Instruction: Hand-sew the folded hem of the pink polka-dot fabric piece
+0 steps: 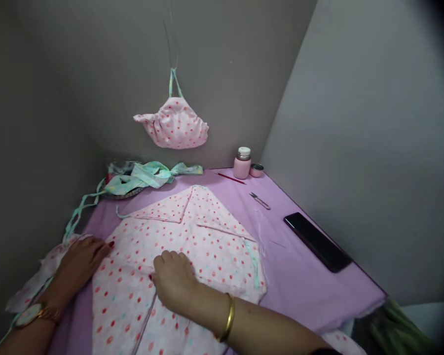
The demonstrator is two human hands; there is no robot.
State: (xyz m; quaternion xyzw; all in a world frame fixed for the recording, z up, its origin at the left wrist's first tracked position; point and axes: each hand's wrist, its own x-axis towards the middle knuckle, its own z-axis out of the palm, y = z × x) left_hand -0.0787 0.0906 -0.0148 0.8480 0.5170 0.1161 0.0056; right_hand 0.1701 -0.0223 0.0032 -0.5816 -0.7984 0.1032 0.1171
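A pale pink garment [210,256] with red dots and mint trim lies spread over the lilac cloth on the table. Two pointed flaps are folded near its top. My right hand [175,281], with a gold bangle at the wrist, is curled on the middle of it, fingers closed on the dotted cotton at a long fold or slit. At the garment's left edge rests my left hand [83,259], fingers stretched out and lying on the fabric. A watch [29,315] is on that wrist. More dotted fabric [33,291] hangs beneath and beyond it.
Mint ties [148,176] lie heaped at the back left. A pink jar [242,163], small tin [257,170], red pencil [231,178], thread snips [260,201] and black phone [316,241] sit rightward. A dotted gathered piece [177,125] hangs on the grey wall.
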